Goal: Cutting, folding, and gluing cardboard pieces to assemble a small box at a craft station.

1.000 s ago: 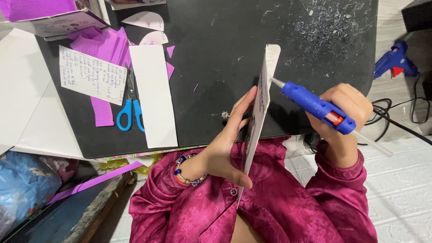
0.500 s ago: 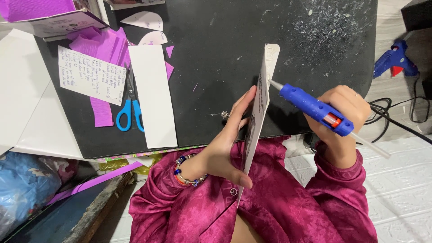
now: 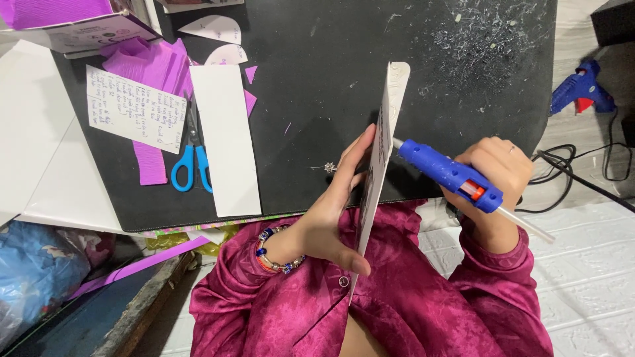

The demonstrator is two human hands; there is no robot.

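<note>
Left hand (image 3: 331, 218) pinches thin stiff white card (image 3: 380, 158) edge-on; right hand (image 3: 499, 168) fist-wrapped around blue plastic glue gun (image 3: 446, 173).

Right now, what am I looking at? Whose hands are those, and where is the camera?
The camera sits on a person's head and looks down, so you see their own two hands and pink sleeves. The left hand holds a white card up on its edge. The right hand holds a blue glue gun, its tip touching the card. In front lies a black mat with bits of dried glue on it. On the mat are blue scissors, a white strip, a handwritten note and purple paper. Another glue gun lies off to the right, on the floor.
</note>
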